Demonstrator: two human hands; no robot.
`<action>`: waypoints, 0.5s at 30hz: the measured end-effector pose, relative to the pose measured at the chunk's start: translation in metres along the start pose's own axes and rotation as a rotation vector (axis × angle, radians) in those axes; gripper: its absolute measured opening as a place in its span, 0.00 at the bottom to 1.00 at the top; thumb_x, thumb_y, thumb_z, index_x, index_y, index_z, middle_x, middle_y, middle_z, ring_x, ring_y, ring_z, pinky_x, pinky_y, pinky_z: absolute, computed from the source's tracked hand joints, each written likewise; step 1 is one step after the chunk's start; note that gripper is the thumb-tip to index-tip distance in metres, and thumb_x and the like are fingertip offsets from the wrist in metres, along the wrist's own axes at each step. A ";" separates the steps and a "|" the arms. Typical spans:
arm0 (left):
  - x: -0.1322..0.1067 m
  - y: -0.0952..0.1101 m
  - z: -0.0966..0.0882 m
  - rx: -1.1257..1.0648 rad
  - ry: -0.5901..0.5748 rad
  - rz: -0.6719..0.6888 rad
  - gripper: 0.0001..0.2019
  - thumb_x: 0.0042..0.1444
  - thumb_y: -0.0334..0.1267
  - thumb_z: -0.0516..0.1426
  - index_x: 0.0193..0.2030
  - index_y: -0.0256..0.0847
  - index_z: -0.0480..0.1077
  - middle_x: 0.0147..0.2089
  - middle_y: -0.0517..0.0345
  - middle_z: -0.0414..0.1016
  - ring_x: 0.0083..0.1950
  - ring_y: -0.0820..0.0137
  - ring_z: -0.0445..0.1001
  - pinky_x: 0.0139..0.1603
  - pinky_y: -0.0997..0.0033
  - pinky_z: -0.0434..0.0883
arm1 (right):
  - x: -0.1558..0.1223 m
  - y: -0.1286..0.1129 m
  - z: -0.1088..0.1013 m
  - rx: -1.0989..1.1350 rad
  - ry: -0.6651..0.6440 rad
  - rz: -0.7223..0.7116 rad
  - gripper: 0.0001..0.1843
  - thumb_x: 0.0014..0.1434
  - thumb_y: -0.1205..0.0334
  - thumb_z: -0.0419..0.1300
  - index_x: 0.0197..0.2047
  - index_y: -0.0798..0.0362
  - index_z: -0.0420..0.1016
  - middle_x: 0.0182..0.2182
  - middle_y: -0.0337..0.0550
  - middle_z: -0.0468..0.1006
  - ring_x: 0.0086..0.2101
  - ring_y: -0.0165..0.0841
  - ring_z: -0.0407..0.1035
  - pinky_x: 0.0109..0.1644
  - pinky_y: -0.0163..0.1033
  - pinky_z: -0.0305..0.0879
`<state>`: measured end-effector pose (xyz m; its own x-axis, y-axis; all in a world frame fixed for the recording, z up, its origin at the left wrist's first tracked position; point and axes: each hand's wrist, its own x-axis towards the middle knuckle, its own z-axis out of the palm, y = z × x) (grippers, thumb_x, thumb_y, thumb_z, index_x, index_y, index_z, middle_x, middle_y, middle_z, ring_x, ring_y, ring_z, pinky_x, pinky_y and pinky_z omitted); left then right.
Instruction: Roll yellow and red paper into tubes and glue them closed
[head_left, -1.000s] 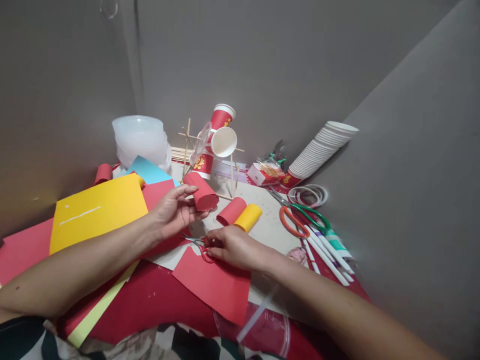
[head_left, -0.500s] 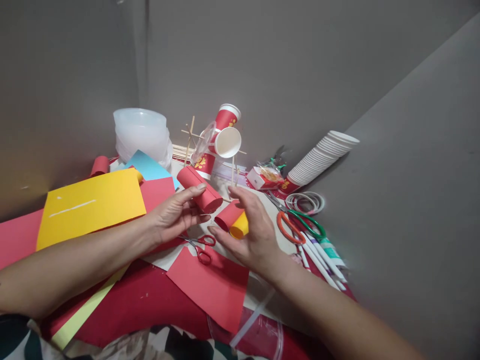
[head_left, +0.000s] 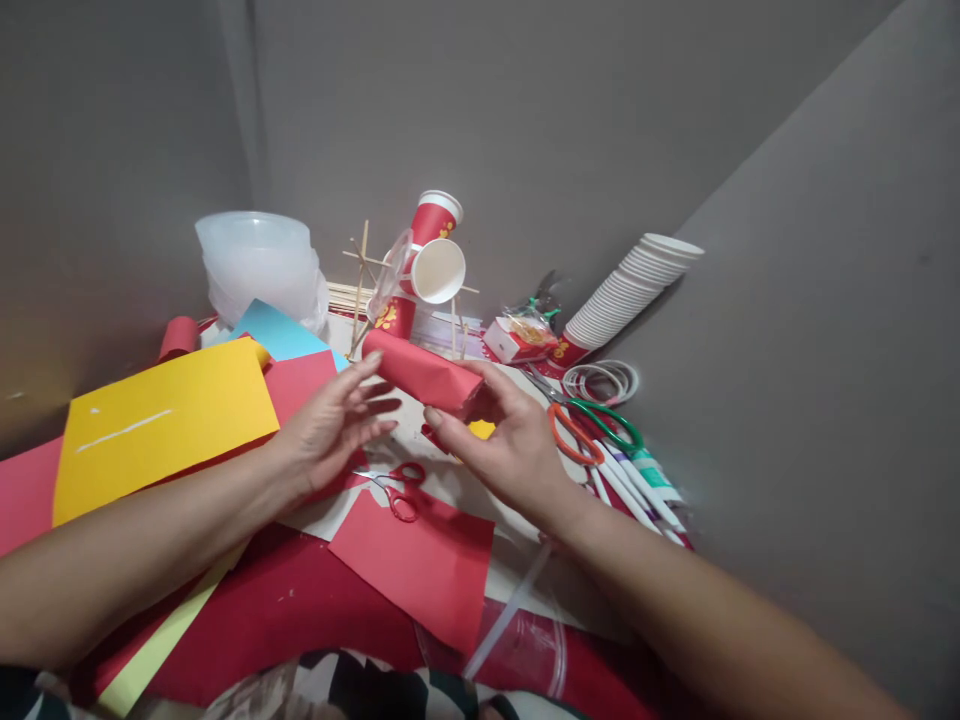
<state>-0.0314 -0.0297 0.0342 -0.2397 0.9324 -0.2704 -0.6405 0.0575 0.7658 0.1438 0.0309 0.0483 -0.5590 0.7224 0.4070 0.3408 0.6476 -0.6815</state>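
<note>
A rolled red paper tube (head_left: 420,372) is held above the table by my right hand (head_left: 510,440), thumb below and fingers behind its right end. My left hand (head_left: 330,430) is beside the tube's left end with its fingers apart; whether its thumb touches the tube I cannot tell. Below and behind the right hand, a yellow paper roll (head_left: 482,429) shows in part, with a bit of red paper next to it. Small red-handled scissors (head_left: 401,490) lie on a red paper sheet (head_left: 420,560) in front of me.
Yellow paper (head_left: 172,420) and blue paper (head_left: 281,335) lie on the left, near clear plastic bowls (head_left: 255,260). A structure of paper cups (head_left: 439,270) and sticks stands at the back. On the right are stacked cups (head_left: 630,290), larger scissors (head_left: 600,425) and white pens (head_left: 637,490).
The red tube has passed from my left hand into my right hand and turned over. My left hand has opened. The view has shifted slightly.
</note>
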 end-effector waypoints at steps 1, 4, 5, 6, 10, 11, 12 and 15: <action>0.003 0.003 -0.002 0.033 0.078 0.086 0.14 0.54 0.43 0.65 0.44 0.39 0.73 0.43 0.54 0.76 0.43 0.69 0.76 0.39 0.73 0.74 | 0.000 -0.001 -0.007 0.003 -0.024 0.018 0.18 0.58 0.54 0.64 0.49 0.52 0.72 0.31 0.38 0.78 0.30 0.32 0.71 0.36 0.37 0.67; 0.002 0.008 -0.005 0.267 0.141 0.452 0.20 0.52 0.40 0.67 0.52 0.45 0.70 0.54 0.56 0.74 0.55 0.68 0.73 0.52 0.71 0.72 | -0.003 -0.001 -0.028 -0.033 -0.155 0.029 0.15 0.57 0.56 0.65 0.45 0.53 0.74 0.31 0.37 0.78 0.30 0.30 0.70 0.35 0.36 0.65; -0.001 0.009 -0.005 0.404 0.058 0.564 0.25 0.51 0.39 0.67 0.55 0.46 0.69 0.59 0.56 0.72 0.61 0.66 0.70 0.59 0.69 0.69 | -0.006 -0.001 -0.033 -0.052 -0.204 0.028 0.14 0.57 0.56 0.65 0.44 0.53 0.74 0.31 0.37 0.78 0.30 0.30 0.70 0.35 0.35 0.64; -0.007 0.008 -0.004 0.565 -0.068 0.641 0.30 0.49 0.36 0.69 0.59 0.48 0.67 0.63 0.55 0.70 0.65 0.63 0.67 0.65 0.66 0.65 | -0.009 -0.002 -0.037 -0.070 -0.245 0.026 0.13 0.57 0.57 0.65 0.43 0.54 0.74 0.30 0.37 0.77 0.29 0.30 0.70 0.34 0.35 0.64; -0.032 -0.004 0.003 1.046 -0.492 0.713 0.40 0.46 0.34 0.70 0.66 0.48 0.62 0.68 0.49 0.67 0.69 0.54 0.65 0.70 0.56 0.61 | -0.025 -0.011 -0.041 -0.100 -0.308 -0.046 0.13 0.57 0.58 0.65 0.44 0.54 0.76 0.30 0.38 0.78 0.29 0.29 0.69 0.34 0.35 0.62; -0.037 -0.007 0.003 1.099 -0.531 0.722 0.39 0.47 0.35 0.69 0.66 0.48 0.62 0.66 0.48 0.69 0.66 0.54 0.68 0.68 0.56 0.64 | -0.028 -0.014 -0.040 -0.090 -0.304 -0.072 0.15 0.57 0.58 0.65 0.46 0.54 0.76 0.31 0.38 0.79 0.29 0.29 0.69 0.35 0.35 0.63; -0.040 -0.011 0.003 1.134 -0.555 0.728 0.37 0.49 0.35 0.68 0.66 0.47 0.63 0.65 0.48 0.71 0.64 0.55 0.71 0.66 0.57 0.67 | -0.031 -0.016 -0.039 -0.074 -0.300 -0.096 0.17 0.57 0.58 0.66 0.48 0.55 0.76 0.32 0.38 0.79 0.29 0.29 0.69 0.35 0.35 0.63; -0.042 -0.018 0.001 1.163 -0.591 0.720 0.30 0.55 0.33 0.64 0.64 0.46 0.64 0.60 0.49 0.75 0.58 0.58 0.76 0.58 0.63 0.72 | -0.039 -0.019 -0.034 -0.023 -0.273 -0.152 0.19 0.57 0.56 0.67 0.50 0.55 0.75 0.33 0.40 0.80 0.30 0.29 0.71 0.36 0.34 0.66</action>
<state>-0.0093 -0.0696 0.0323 0.2616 0.8737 0.4102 0.4783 -0.4865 0.7311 0.1849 -0.0010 0.0660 -0.7861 0.5274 0.3223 0.2534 0.7506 -0.6103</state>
